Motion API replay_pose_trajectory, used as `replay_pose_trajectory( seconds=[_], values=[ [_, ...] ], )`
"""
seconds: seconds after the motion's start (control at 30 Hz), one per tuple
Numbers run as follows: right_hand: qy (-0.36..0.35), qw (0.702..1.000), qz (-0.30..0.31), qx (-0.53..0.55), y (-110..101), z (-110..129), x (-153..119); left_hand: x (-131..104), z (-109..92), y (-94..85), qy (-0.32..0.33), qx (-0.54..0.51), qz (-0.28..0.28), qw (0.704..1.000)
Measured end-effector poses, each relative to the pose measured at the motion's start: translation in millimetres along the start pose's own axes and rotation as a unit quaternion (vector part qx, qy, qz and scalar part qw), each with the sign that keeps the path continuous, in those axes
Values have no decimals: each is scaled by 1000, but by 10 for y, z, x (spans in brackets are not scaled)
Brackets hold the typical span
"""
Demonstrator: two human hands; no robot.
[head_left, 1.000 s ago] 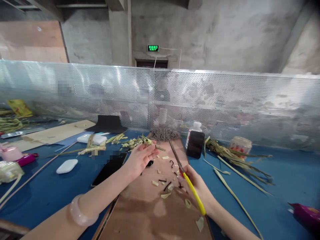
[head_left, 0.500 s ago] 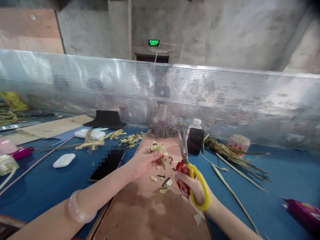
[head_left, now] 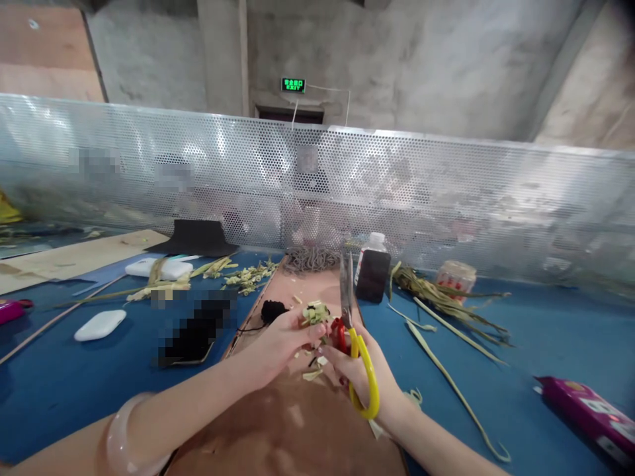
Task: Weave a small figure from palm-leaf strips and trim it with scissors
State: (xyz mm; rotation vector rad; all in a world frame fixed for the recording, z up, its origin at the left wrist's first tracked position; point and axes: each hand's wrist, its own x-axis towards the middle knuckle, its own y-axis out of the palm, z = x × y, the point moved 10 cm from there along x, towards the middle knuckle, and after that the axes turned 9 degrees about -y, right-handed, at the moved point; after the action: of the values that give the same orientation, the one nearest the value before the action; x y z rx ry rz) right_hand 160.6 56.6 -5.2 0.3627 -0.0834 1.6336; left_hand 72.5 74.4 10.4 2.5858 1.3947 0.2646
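My left hand (head_left: pixel 284 340) is closed on a small knotted piece of pale green plant strips (head_left: pixel 316 312), pinched between thumb and fingers. Scissors (head_left: pixel 364 377) with yellow and red handles hang in my right hand (head_left: pixel 373 360), their blades pointing up and away. The right fingertips are close to the plant piece; whether they touch it I cannot tell. Both hands are over a brown wooden board (head_left: pixel 278 430) with small cut scraps (head_left: pixel 312 375) on it. A ball of black cord (head_left: pixel 272 311) lies just behind my left hand.
Grey cord (head_left: pixel 311 260) lies at the board's far end. A phone (head_left: pixel 196 340), a white case (head_left: pixel 100 325) and plant trimmings (head_left: pixel 251 277) are on the left. On the right are a bottle (head_left: pixel 376 242), a dark upright slab (head_left: pixel 373 276), dried stalks (head_left: pixel 421 287), a jar (head_left: pixel 455 277) and a purple packet (head_left: pixel 588 413). A perforated metal panel (head_left: pixel 421 185) stands behind.
My right hand with the scissors has moved in towards my left hand, which still holds the plant piece. The view has shifted slightly right, and the black cord ball now shows.
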Motion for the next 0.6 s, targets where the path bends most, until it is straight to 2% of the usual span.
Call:
replay_pose_trajectory(
  seconds=[0.13, 0.23, 0.33, 0.47, 0.6],
  values=[
    [17, 1000, 2, 5, -12, -56, 3, 14, 9, -56, -19, 10, -16, 1000],
    [24, 999, 34, 26, -1, -110, -1, 18, -56, -143, -12, -28, -38, 999],
    [49, 996, 72, 32, 11, -188, -37, 1, -211, -260, 23, -70, -64, 995],
    [64, 995, 80, -5, -64, -219, -78, -40, -445, -349, 82, -78, -81, 990],
    [49, 994, 98, -27, -92, -168, -104, -49, -516, -387, 107, -88, -95, 986]
  ],
)
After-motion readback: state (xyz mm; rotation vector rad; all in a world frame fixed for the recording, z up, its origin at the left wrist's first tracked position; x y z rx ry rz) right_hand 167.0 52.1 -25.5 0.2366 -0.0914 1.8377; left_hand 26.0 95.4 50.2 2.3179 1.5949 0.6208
